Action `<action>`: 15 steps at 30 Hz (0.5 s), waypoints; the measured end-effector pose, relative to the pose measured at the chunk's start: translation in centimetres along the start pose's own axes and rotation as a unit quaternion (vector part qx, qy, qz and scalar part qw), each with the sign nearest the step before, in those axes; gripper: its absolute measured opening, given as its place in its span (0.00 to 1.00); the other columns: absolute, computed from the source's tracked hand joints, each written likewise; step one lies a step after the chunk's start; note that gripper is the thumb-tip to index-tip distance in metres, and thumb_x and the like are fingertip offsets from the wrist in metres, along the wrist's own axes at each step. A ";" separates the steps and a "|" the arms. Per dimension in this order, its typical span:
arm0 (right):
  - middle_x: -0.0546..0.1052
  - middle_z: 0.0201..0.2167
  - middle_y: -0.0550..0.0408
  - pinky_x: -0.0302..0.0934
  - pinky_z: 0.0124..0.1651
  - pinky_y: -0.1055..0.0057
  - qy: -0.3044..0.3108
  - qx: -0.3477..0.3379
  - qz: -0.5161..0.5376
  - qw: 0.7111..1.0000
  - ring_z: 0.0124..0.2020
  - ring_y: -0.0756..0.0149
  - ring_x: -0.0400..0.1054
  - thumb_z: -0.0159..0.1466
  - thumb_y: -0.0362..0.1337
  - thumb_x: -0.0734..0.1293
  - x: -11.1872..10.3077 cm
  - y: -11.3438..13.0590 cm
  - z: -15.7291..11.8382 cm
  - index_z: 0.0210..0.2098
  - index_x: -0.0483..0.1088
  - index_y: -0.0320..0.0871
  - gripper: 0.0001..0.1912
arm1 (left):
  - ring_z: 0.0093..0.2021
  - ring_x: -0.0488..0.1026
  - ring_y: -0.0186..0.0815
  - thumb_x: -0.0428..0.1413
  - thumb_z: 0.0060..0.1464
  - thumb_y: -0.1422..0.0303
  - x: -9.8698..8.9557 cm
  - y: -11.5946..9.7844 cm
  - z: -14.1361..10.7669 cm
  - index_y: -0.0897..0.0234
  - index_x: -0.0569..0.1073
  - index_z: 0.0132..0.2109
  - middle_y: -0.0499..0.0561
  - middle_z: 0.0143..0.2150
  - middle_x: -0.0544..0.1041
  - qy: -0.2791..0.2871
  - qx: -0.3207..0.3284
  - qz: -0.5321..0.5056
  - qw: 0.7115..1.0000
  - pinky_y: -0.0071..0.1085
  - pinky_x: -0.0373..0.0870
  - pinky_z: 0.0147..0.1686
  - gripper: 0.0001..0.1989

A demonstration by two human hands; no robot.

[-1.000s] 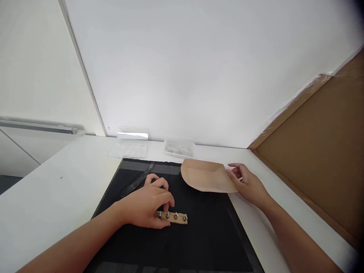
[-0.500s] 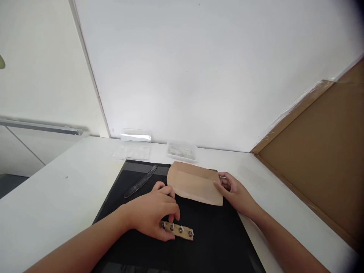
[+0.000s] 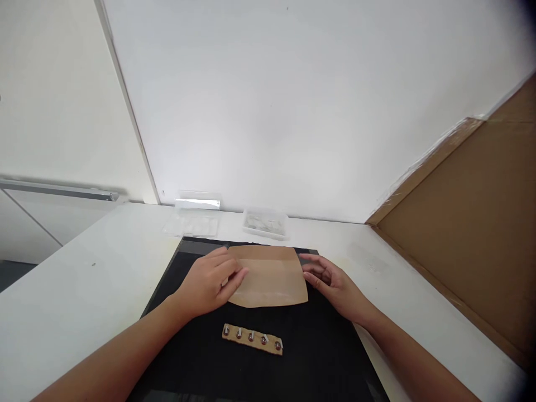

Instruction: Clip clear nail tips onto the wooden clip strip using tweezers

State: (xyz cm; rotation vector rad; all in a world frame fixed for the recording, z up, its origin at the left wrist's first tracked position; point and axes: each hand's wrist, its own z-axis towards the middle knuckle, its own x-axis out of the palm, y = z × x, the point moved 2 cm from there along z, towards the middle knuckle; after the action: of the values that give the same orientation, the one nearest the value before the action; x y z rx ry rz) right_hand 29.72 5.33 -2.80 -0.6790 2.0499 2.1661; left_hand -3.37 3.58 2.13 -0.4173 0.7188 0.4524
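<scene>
A tan sheet with a paler, shiny middle (image 3: 268,279) lies on a black mat (image 3: 326,346). My left hand (image 3: 213,279) rests over the sheet's left edge, fingers loosely bent, with a gap between thumb and index finger. Beside the right edge is my right hand (image 3: 333,285), thumb and fingers apart; its thumb tip is at the edge, and I cannot tell whether it touches. Nearer to me, apart from both hands, lies a narrow brown strip (image 3: 258,339) bearing a row of several round reddish-brown pieces, each with a small white tab.
Behind the mat, a clear plastic case (image 3: 192,223) stands with its lid up on the white table (image 3: 104,262). To its right sits a shallow translucent box (image 3: 264,223) with contents I cannot make out. A white wall rises behind, and a brown cardboard panel (image 3: 456,240) borders the right side.
My left hand has let go of the brown strip and moved up to the tan sheet's left side. The sheet has shifted left and straightened. The right hand's fingers have loosened at its edge.
</scene>
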 end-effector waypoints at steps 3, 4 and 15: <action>0.80 0.56 0.46 0.70 0.61 0.53 -0.023 -0.020 -0.016 0.999 0.56 0.52 0.75 0.69 0.56 0.69 -0.3 -0.3 0.3 0.63 0.62 0.51 0.29 | 0.35 0.67 0.37 0.54 0.69 0.72 0.1 0.6 -0.1 0.63 0.71 0.37 0.50 0.31 0.74 -0.048 -0.007 0.056 0.997 0.34 0.69 0.37 0.08; 0.81 0.53 0.47 0.70 0.59 0.53 -0.041 -0.028 -0.029 0.998 0.55 0.53 0.76 0.68 0.56 0.69 -0.6 -0.6 0.4 0.62 0.63 0.51 0.29 | 0.36 0.68 0.38 0.54 0.69 0.72 0.2 0.8 -0.1 0.63 0.71 0.37 0.51 0.32 0.75 -0.058 -0.011 0.071 0.996 0.35 0.70 0.38 0.08; 0.83 0.40 0.47 0.67 0.32 0.67 -0.276 -0.034 -0.049 0.959 0.37 0.56 0.80 0.68 0.60 0.67 -3.8 0.1 -0.2 0.52 0.69 0.47 0.26 | 0.61 0.66 0.56 0.54 0.66 0.65 -1.8 7.0 -1.2 0.66 0.68 0.62 0.61 0.52 0.79 -0.060 -0.169 0.208 0.961 0.54 0.64 0.62 0.20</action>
State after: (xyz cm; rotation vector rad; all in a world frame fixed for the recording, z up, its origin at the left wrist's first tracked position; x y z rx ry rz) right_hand 33.13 5.97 -1.27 -0.1413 1.6222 2.0691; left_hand -8.91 8.29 1.09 -0.5541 0.6102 0.9995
